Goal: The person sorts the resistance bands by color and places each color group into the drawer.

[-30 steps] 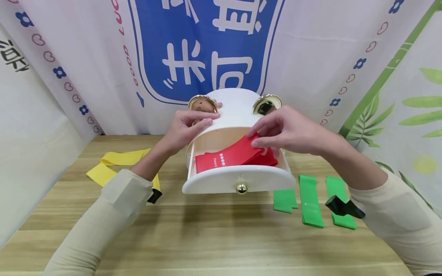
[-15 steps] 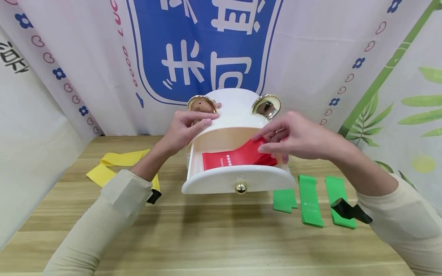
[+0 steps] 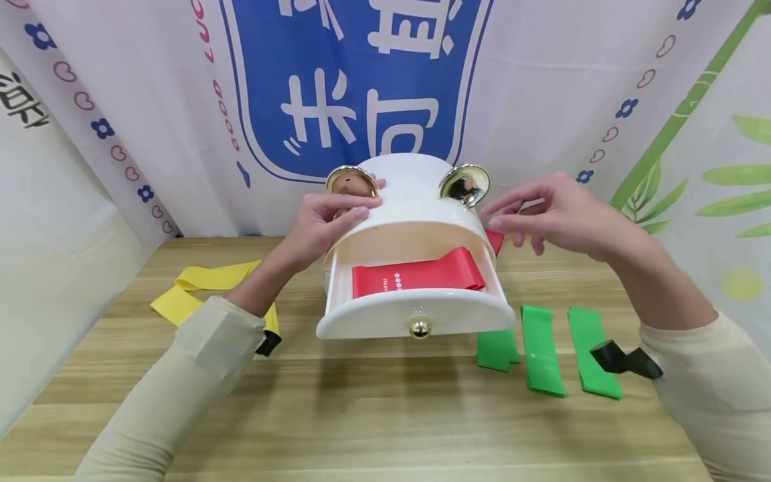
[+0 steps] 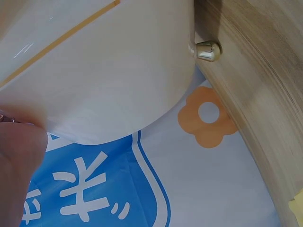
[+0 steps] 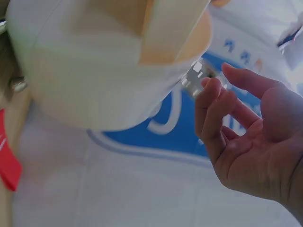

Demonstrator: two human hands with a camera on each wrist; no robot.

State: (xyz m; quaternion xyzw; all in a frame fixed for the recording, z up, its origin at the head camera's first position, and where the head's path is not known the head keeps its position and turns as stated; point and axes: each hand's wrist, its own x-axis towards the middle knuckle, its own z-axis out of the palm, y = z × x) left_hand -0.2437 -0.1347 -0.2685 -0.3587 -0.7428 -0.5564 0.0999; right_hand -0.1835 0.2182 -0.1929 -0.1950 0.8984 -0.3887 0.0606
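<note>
A white rounded box (image 3: pixel 409 194) with gold ear-like discs has its drawer (image 3: pixel 373 321) pulled out toward me. Inside that drawer lies a folded red resistance band (image 3: pixel 415 273), printed with dots and "Heavy". My left hand (image 3: pixel 316 224) rests on the box's upper left, fingers about the left gold disc (image 3: pixel 352 181); part of it is hidden there. To the right of the box, my right hand (image 3: pixel 557 217) hovers in the air, fingers loosely bent, with nothing in them. The right wrist view shows this hand (image 5: pixel 255 137) close to the box's side, apart from it.
Another red band (image 3: pixel 495 241) lies beside the box's right side, partly hidden. Green bands (image 3: pixel 542 351) lie on the wooden table (image 3: pixel 385 415) at right. A yellow band (image 3: pixel 181 301) sits at left, partly behind my forearm. A printed curtain (image 3: pixel 530 100) hangs behind.
My right hand has let go of the red resistance band and moved out of the drawer, up to the right. The band has settled in the drawer. My left hand has stayed put.
</note>
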